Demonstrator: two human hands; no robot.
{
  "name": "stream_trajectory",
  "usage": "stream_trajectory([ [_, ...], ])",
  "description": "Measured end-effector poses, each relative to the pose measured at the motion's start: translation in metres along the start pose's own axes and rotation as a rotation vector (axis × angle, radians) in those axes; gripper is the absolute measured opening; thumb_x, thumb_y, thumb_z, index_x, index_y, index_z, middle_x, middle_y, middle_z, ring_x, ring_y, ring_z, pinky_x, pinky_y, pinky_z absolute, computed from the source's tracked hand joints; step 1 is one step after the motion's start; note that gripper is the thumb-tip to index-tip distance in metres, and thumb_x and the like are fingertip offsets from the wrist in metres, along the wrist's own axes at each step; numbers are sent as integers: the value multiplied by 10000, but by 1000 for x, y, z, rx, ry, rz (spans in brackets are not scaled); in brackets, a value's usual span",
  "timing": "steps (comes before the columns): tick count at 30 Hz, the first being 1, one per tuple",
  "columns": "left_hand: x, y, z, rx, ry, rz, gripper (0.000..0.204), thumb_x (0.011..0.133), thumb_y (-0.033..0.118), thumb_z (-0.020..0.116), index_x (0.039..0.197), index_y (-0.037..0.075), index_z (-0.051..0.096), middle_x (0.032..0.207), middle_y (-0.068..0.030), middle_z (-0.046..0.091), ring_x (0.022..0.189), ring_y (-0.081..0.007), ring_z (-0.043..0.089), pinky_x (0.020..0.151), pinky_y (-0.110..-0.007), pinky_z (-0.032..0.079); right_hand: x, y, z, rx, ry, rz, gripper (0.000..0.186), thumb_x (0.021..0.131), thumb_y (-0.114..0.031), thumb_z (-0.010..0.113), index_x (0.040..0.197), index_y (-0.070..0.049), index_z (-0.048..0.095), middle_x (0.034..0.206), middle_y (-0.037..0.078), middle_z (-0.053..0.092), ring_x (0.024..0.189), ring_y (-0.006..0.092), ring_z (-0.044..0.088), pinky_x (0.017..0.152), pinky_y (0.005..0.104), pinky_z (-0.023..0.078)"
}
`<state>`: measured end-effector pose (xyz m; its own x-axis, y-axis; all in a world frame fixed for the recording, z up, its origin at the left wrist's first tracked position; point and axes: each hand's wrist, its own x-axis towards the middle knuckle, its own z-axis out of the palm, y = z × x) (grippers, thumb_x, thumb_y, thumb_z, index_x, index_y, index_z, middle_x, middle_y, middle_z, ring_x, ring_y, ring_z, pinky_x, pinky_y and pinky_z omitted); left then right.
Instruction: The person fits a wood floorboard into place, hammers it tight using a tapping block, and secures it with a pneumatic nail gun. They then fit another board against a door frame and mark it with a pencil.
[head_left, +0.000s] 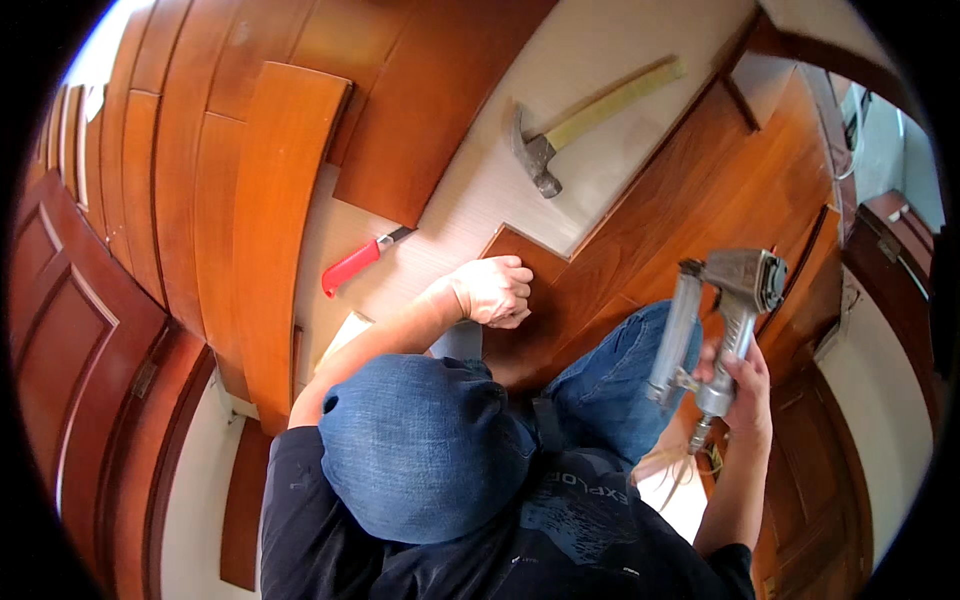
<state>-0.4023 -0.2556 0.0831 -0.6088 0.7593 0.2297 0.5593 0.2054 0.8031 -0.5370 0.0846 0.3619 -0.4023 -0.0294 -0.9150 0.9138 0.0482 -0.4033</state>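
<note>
My left hand is curled into a fist on the wooden floorboard, at the board's left edge. Whether its fingers pinch anything is hidden. On the right, a silver pneumatic nail gun is gripped by its handle in my right hand. It is raised beside my bent, jeans-clad knee, with a hose fitting at the handle's lower end. Left of my left hand lies a red-handled knife, its blade pointing at a board's corner. A claw hammer with a pale yellow handle rests farther off on the light underlay.
Joined reddish-brown floorboards extend to the right. Loose planks overlap on the left, some lying over others. Pale underlay shows between them. A panelled door stands at far left, and a dark-framed doorway at right.
</note>
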Motion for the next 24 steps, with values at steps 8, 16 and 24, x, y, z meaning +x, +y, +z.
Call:
stream_trajectory([
  [8, 9, 4, -3, 142, 37, 5, 340, 902, 304, 734, 621, 180, 588, 687, 41, 566, 812, -194, 570, 758, -369, 469, -37, 117, -136, -258, 425, -161, 875, 894, 67, 613, 1670, -114, 255, 1094, 100, 613, 818, 178, 655, 734, 345, 577],
  [16, -80, 81, -21, 166, 294, -770, 239, 969, 280, 717, 836, 84, 744, 831, -132, 675, 881, -349, 671, 798, -484, 539, 4, 396, -270, -611, 810, -349, 1060, 871, -16, 773, 1701, -126, 122, 1466, 302, 538, 1224, 381, 629, 1044, 427, 501],
  [24, -242, 162, 20, 239, 357, -1519, 234, 966, 282, 708, 857, 79, 751, 854, -143, 686, 847, -362, 674, 779, -488, 555, 26, 505, -270, -533, 961, -133, 1030, 899, -120, 717, 1697, -75, 68, 1639, 287, 380, 1465, 413, 464, 1206, 434, 379],
])
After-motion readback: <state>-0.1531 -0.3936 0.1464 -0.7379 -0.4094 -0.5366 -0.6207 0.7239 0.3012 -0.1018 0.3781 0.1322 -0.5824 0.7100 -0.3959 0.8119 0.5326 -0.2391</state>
